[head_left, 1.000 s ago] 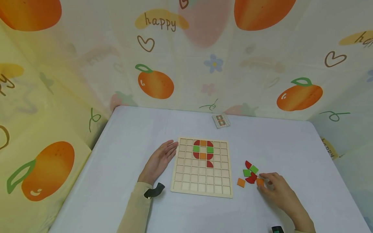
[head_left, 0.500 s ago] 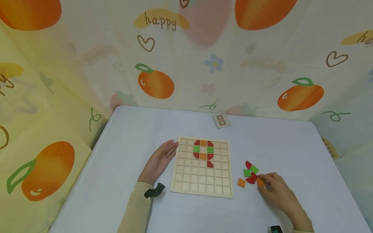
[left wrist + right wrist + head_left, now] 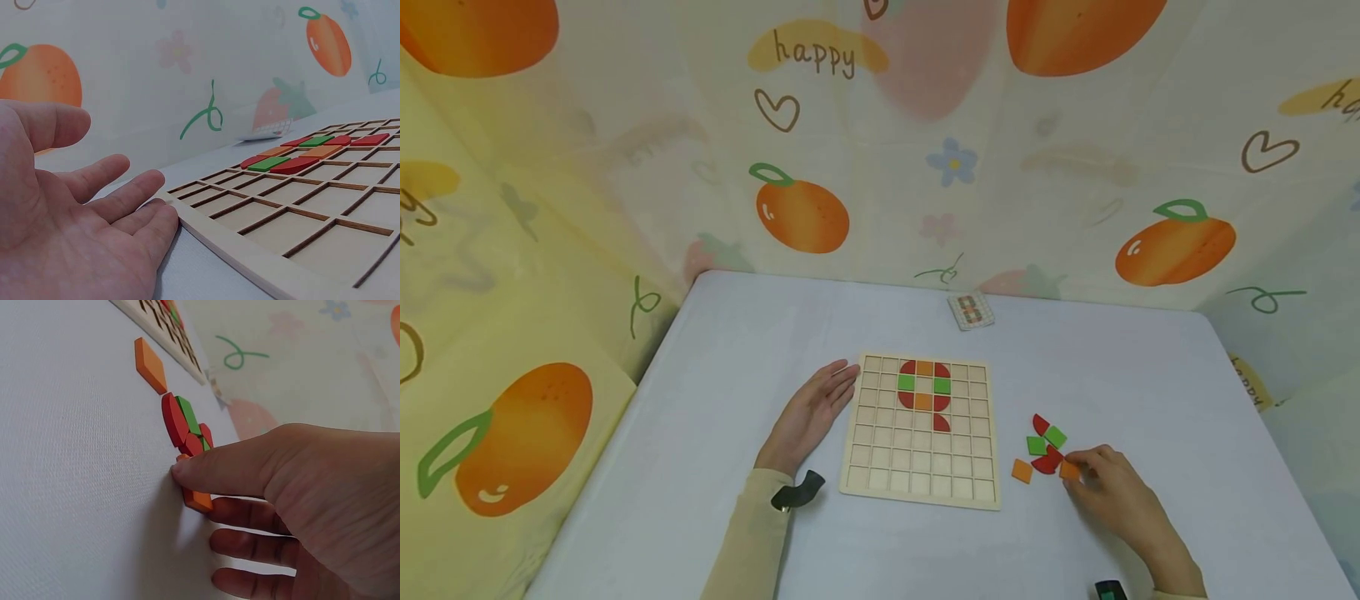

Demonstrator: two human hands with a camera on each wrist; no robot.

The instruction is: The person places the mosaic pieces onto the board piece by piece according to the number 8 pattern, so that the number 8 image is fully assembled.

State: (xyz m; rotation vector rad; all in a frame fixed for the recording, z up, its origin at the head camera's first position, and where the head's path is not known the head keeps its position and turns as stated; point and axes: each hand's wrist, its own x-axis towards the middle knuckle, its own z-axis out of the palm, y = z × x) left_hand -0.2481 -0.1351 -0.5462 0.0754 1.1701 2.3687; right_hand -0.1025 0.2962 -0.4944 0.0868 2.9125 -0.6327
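An orange tile [image 3: 1069, 472] is pinched by the right hand [image 3: 1116, 496], just beside the red pieces [image 3: 1047, 463]. It is judged light, stiff and best taken by opposite edges. Bare desk [image 3: 925, 550] is left nearer and rightward. By the left rim of the board [image 3: 917, 502], nothing is held by the left hand [image 3: 808, 417], fingers extended. Beyond, cards [image 3: 972, 312] are set near the desk's far edge.

Booth-like space: fruit-printed hangings [image 3: 880, 200], white-covered table [image 3: 715, 375]
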